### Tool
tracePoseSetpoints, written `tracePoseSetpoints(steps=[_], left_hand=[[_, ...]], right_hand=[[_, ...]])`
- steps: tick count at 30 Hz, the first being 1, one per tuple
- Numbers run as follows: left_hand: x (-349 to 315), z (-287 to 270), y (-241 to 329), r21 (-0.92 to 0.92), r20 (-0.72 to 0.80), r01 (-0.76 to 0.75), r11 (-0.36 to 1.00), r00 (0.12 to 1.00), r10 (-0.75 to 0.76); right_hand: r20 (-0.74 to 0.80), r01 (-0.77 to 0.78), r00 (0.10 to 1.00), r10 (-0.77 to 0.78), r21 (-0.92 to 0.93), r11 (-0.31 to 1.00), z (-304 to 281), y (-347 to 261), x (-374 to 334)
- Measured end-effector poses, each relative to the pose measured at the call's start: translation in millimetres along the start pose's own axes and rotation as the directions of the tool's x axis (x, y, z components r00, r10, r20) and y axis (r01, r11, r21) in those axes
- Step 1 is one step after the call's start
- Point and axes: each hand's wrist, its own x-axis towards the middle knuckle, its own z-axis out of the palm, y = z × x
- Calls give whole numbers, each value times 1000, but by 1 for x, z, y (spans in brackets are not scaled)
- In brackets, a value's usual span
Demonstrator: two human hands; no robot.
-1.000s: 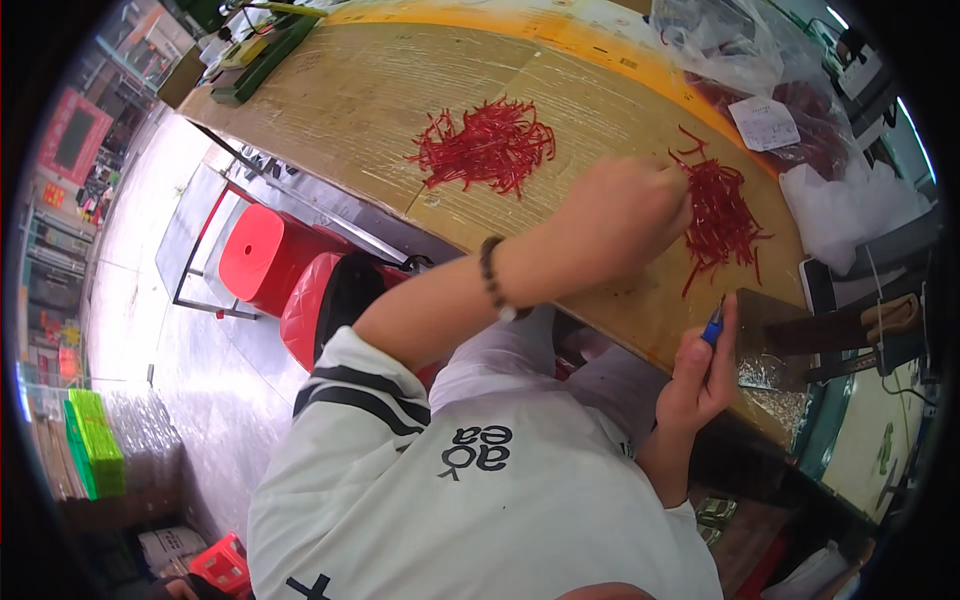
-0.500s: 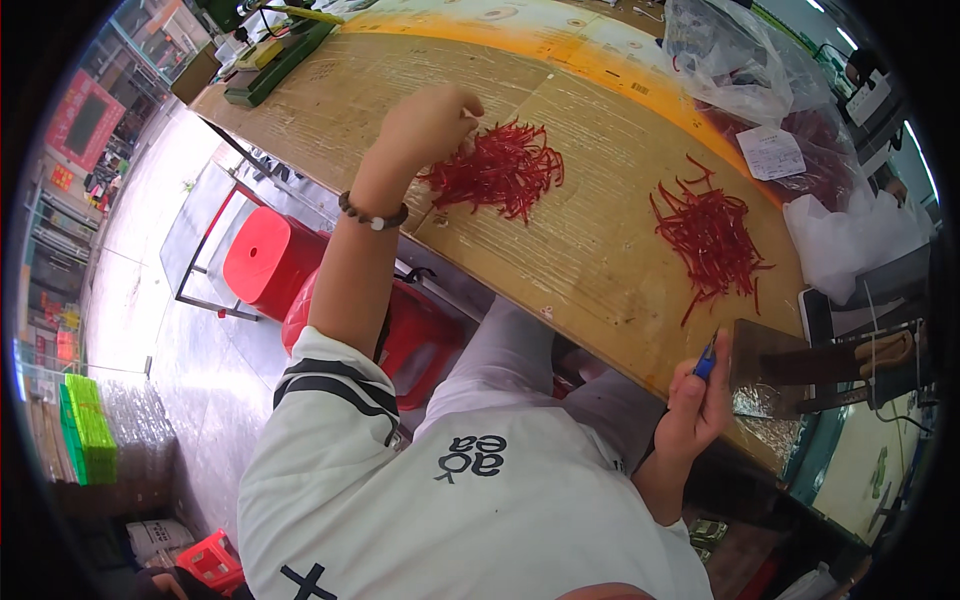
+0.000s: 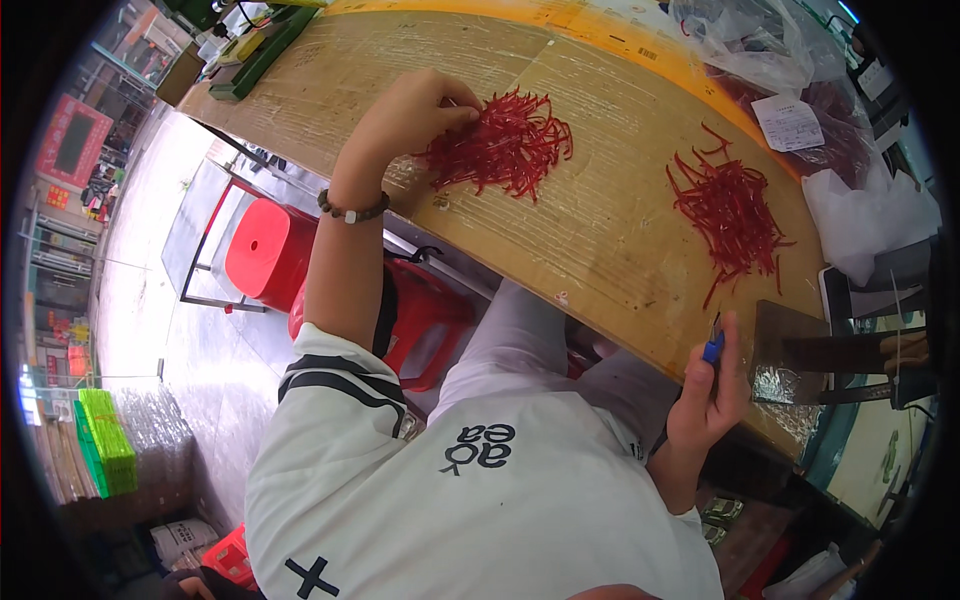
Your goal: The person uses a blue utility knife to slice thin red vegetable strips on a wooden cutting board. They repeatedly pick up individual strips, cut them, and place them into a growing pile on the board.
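Observation:
A loose pile of thin red strips (image 3: 510, 145) lies on the tabletop ahead of me. At its left edge is my left hand (image 3: 425, 110), its thumb and forefinger drawn together against the strips; what sits between the fingertips is hidden. A second pile of red strips (image 3: 735, 215) lies farther right. Below that pile, by the table's near edge, my right hand (image 3: 705, 395) is closed on a small blue-handled tool (image 3: 714, 347) with a thin metal tip pointing away from me.
The table (image 3: 610, 240) has a brown, film-covered top. At its right stand a dark metal fixture (image 3: 800, 350) and plastic bags (image 3: 865, 215) with a paper slip (image 3: 787, 122). A green-based device (image 3: 265, 50) is at the far left. Red stools (image 3: 265, 250) stand below the table.
The view has shifted slightly. My left thumb and forefinger have moved closer together at the pile's edge. My right hand still holds the blue-handled tool, its fingers a little straighter.

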Motion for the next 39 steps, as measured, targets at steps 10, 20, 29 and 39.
tracePoseSetpoints(steps=[10,20,29,39], left_hand=[[-9,-17,-9,58,-371,-155,986,914,165],[-52,30,47,-538,-454,-276,796,891,3],[-70,114,122,-787,-171,-151,598,985,23],[-77,123,124,-739,-220,-157,655,975,-15]], right_hand=[[35,43,998,-43,-13,999,0,-3,3],[49,110,993,-108,-51,993,2,-5,10],[56,-128,990,131,-56,990,1,-18,22],[145,-43,985,91,-307,951,17,-15,24]])
